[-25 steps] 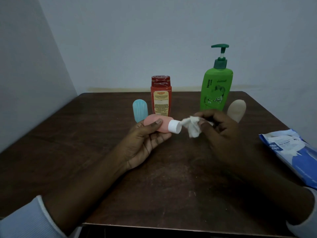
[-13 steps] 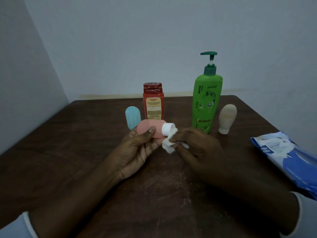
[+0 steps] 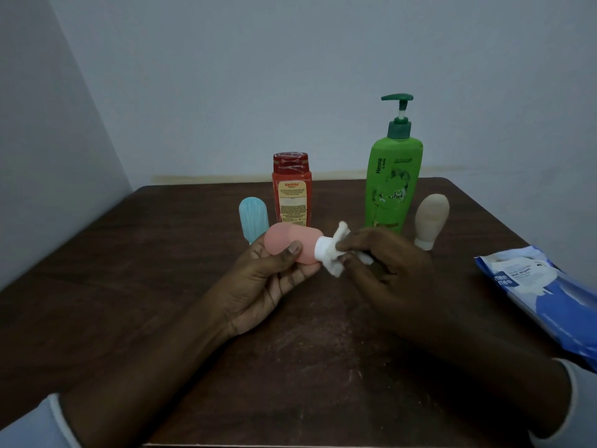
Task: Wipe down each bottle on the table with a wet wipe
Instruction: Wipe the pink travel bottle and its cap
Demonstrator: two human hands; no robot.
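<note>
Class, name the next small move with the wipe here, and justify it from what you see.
Probably twist the wet wipe around the white cap: the right hand pinches it against the cap while the left hand grips the pink bottle sideways.

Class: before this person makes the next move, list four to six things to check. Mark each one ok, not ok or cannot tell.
1. Left hand grips the pink bottle: ok.
2. Right hand presses the wet wipe against the white cap: ok.
3. Pink bottle's body already wiped: cannot tell.
4. Red bottle, green pump bottle, blue bottle and beige bottle stand on the table: ok.
5. Wipe pack lies at the right: ok.
</note>
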